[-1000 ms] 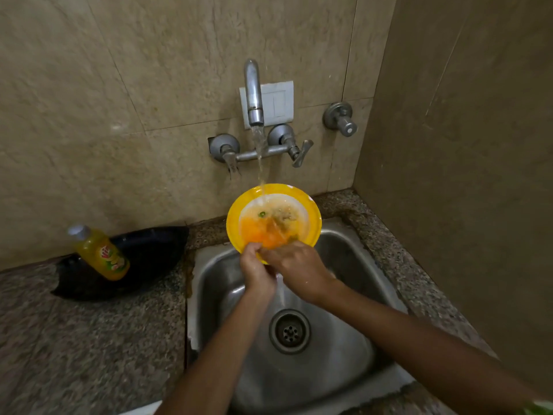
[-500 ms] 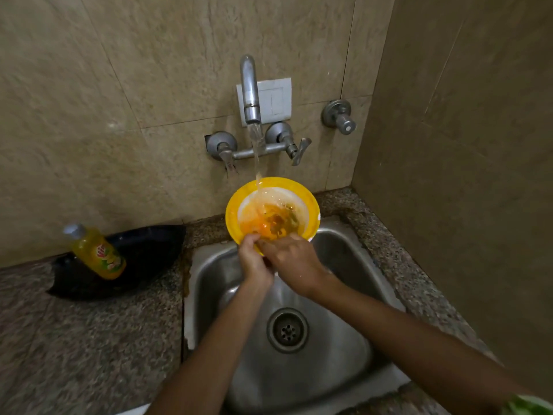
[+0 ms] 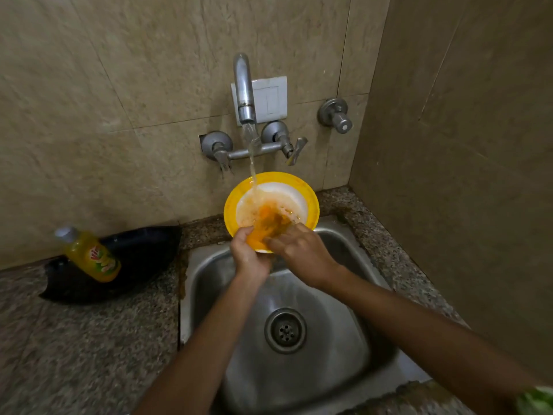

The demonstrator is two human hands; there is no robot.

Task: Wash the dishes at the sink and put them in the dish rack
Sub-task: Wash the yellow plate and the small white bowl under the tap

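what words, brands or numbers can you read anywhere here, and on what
Yellow plastic dish-soap bottle: a red logo on its label starts with what looks like "Vi"; the rest is blurred, and the small print is unreadable.
Yellow-rimmed white plate: no text visible.
White wall switch plate: no markings readable.
Steel tap and steel sink: no lettering visible.

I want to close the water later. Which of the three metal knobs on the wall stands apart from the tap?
The round knob on the right, beside the white switch plate. The other two are joined by the tap's crossbar.
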